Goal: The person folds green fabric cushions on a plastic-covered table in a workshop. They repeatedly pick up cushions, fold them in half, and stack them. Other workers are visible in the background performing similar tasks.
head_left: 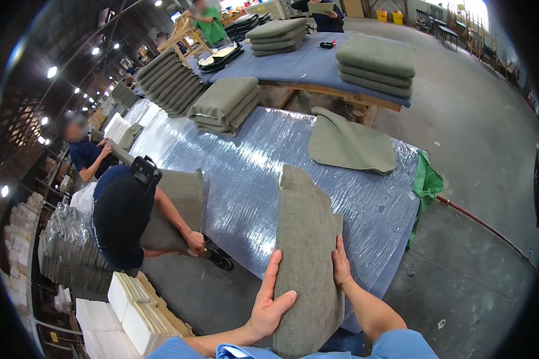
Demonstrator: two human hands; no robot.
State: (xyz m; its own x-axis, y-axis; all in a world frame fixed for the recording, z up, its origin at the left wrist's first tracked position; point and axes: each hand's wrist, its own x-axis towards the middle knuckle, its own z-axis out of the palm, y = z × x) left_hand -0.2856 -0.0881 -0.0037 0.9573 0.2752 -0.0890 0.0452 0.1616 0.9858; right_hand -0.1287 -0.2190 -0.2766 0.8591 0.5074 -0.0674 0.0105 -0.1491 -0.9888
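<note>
A grey-green fabric cushion (pixel 305 257) stands on edge in front of me, its long narrow side facing up and its far end over the film-covered table (pixel 239 197). My left hand (pixel 272 305) presses on its left side, fingers stretched along it and thumb over the top. On the opposite side my right hand (pixel 341 263) lies with its fingers along the fabric, so the cushion is clasped between both palms. Beyond it, a loose grey-green cushion cover (pixel 356 146) lies flat near the table's far right corner.
At left a co-worker in a dark cap (pixel 123 209) bends over another cushion (pixel 176 206). White foam pads (pixel 132 311) stand at lower left. Stacked cushions (pixel 227 105) sit at the table's far side, with more stacks (pixel 377 63) on the blue table behind. Green cloth (pixel 426 179) wraps the right corner.
</note>
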